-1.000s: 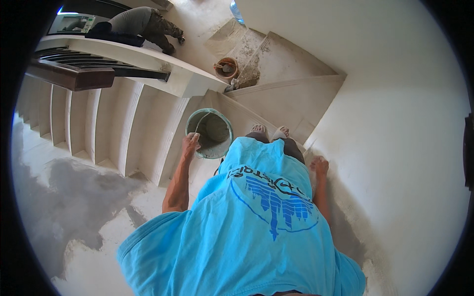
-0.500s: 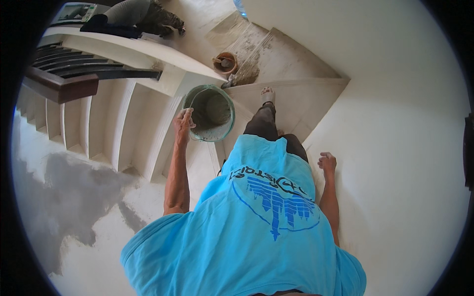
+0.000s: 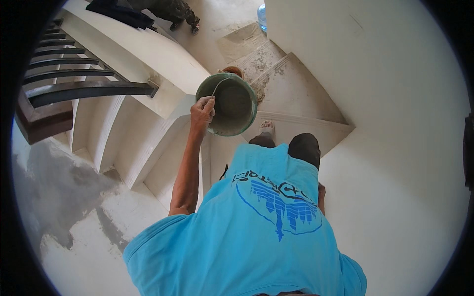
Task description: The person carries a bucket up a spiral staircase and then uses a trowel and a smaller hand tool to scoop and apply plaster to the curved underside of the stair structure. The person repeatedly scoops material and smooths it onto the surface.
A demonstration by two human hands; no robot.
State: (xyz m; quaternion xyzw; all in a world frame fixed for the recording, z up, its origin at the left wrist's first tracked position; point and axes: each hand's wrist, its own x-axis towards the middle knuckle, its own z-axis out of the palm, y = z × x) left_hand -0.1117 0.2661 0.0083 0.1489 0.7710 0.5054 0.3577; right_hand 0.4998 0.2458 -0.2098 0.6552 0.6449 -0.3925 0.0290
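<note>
My left hand (image 3: pixel 203 109) is closed round the thin wire handle of a green bucket (image 3: pixel 249 118). The bucket hangs in front of me above the steps, with its open mouth facing up. Grey residue coats its inner wall, and the dark bottom shows no clear contents. Of my right arm (image 3: pixel 321 197), only a small part shows past the edge of my blue shirt, near the white wall. The fingers on that side are hidden behind my shirt and leg.
Curved pale stairs (image 3: pixel 143 133) descend on the left, beside a dark railing (image 3: pixel 89 91). Behind the bucket stands a brown pot (image 3: pixel 234 70), partly covered. Another person's legs (image 3: pixel 177 12) are at the far landing. A blue plastic bottle (image 3: pixel 262 17) stands by the wall corner.
The bucket and my left hand have shifted right, and the bucket now covers most of the brown pot. My right hand has dropped out of sight behind my body. One knee has come up.
</note>
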